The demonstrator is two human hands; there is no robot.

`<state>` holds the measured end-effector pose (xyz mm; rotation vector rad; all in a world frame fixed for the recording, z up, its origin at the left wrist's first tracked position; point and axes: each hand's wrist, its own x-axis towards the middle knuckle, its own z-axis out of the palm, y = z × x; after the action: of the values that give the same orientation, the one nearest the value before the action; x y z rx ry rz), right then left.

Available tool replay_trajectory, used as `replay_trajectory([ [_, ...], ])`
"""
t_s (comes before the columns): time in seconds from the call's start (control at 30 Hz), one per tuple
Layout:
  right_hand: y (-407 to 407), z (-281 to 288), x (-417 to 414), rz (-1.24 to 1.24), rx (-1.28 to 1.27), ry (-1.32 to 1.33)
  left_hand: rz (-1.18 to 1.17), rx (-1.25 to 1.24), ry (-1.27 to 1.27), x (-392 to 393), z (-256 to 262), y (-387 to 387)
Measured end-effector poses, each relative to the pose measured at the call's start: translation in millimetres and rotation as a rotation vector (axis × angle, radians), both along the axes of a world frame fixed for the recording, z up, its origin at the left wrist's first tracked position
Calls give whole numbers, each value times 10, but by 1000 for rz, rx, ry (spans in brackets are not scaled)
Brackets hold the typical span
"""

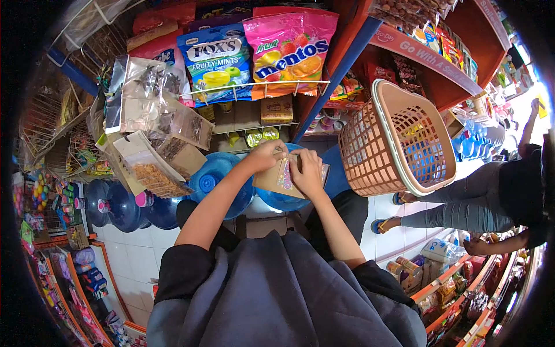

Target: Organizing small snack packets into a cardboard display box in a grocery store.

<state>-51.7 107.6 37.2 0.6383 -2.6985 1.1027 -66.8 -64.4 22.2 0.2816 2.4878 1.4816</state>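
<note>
A flat brown cardboard piece or packet [272, 178] with printed lettering is held in front of me. My left hand [265, 158] pinches its upper edge. On the right side, my right hand [307, 171] grips it with the thumb on the printed face. The two hands are close together at the top edge, and the fingertips partly hide it. Beneath the hands, large blue water jugs [217, 173] stand on the floor. Just beyond them is a wire-fronted shelf with a blue bag of Fox's candy [217, 65] and a pink bag of Mentos [291, 52].
Clear spice packets [158, 167] hang at left. A peach plastic basket [360, 147] stands at right. A person [472, 195] in jeans and sandals is further right. Blue jugs with pink caps [125, 204] line the left side. Stocked shelves [459, 299] fill the lower right.
</note>
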Motion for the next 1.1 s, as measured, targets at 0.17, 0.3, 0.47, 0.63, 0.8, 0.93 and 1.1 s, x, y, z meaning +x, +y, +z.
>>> replay_trajectory([
  [0.17,80,-45,-33,37,-21,-49,10,-417,170,227,379,48],
  [0.3,67,-28,-39,20,-14,-81,75,-435,227,293,395,35],
  [0.47,-3,33,2,35,-3,8,213,-276,265,404,157,-2],
  [0.63,7,-11,10,107,115,137,220,-483,620,582,365,165],
  [0.8,4,-70,7,122,123,208,45,-680,839,563,479,81],
  [0.93,-20,-71,5,141,153,202,-189,-908,1008,595,428,19],
  [1.1,9,-98,-14,117,115,175,-428,-897,869,716,431,-43],
])
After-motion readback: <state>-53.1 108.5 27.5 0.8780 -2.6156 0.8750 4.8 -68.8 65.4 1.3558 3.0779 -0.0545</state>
